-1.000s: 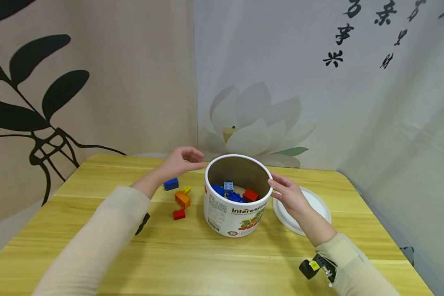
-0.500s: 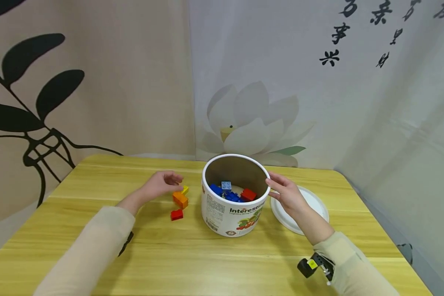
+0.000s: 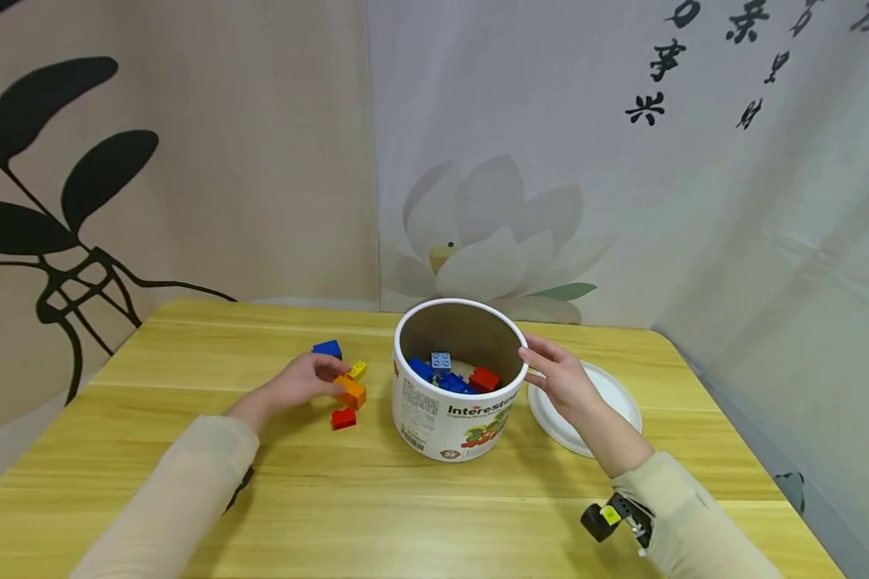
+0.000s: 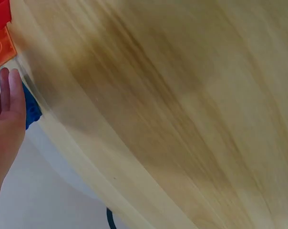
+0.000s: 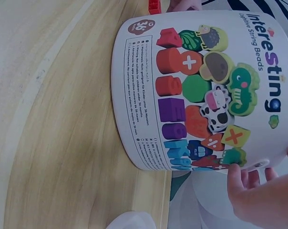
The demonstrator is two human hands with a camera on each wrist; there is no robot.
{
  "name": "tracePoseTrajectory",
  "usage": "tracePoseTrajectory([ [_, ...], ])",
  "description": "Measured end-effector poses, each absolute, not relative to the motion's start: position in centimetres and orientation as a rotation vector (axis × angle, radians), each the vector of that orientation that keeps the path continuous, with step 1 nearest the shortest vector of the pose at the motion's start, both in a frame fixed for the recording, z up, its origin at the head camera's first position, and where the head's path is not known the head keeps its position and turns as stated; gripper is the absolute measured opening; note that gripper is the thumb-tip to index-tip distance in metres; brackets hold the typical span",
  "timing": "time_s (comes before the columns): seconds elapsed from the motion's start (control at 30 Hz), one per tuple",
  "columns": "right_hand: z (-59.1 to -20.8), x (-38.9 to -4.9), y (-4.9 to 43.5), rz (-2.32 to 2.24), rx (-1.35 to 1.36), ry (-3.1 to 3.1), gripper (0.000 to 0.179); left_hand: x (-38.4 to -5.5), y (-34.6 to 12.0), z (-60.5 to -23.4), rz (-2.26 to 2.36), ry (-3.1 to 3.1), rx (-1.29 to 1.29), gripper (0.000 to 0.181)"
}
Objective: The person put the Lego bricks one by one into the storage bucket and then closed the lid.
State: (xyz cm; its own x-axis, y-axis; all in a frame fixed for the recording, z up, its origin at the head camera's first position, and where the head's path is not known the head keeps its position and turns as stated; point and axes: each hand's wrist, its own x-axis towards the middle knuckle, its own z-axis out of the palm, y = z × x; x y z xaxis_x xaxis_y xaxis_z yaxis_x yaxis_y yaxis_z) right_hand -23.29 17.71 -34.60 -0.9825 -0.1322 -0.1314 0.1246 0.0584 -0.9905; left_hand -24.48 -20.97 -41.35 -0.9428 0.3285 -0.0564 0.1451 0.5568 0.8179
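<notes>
Left hand (image 3: 297, 383) at the orange block (image 3: 356, 393), neighbours close by.
Whether its fingers pinch the block, I cannot tell; a loose closing could knock the yellow block (image 3: 358, 370) just beyond them or the red block (image 3: 343, 419) on their near side. The right hand (image 3: 563, 379) pinches the tub (image 3: 455, 410) at its rim; uneven pull might tip it.

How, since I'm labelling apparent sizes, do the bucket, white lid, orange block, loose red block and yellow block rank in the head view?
Bucket
White lid, partly hidden
Orange block, partly hidden
Loose red block and yellow block: too alike to rank
</notes>
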Motion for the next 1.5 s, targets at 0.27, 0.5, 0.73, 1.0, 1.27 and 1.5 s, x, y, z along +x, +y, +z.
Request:
tracePoseTrajectory([
  [0.27,-34.3,-23.3,17.7,-2.041,-0.014,2.134,0.052,-24.1,-21.4,-41.3,1.260,2.569,0.455,0.032],
  [0.5,-34.4,-23.3,17.7,-2.035,-0.004,2.130,0.052,-23.7,-21.7,-41.2,1.294,2.547,0.417,0.031],
  [0.73,-34.3,-23.3,17.6,-2.027,0.001,2.135,0.052,-23.4,-22.4,-40.9,1.281,2.586,0.377,0.032],
  [1.0,-34.3,-23.3,17.7,-2.030,-0.001,2.127,0.053,-23.2,-23.1,-39.0,1.294,2.603,0.341,0.031],
  [1.27,-34.3,-23.4,17.7,-2.032,-0.006,2.130,0.053,-23.5,-23.8,-36.5,1.303,2.655,0.332,0.037],
  [1.5,-34.4,-23.4,17.7,-2.024,-0.011,2.134,0.053,-23.6,-23.9,-34.5,1.300,2.688,0.314,0.038],
])
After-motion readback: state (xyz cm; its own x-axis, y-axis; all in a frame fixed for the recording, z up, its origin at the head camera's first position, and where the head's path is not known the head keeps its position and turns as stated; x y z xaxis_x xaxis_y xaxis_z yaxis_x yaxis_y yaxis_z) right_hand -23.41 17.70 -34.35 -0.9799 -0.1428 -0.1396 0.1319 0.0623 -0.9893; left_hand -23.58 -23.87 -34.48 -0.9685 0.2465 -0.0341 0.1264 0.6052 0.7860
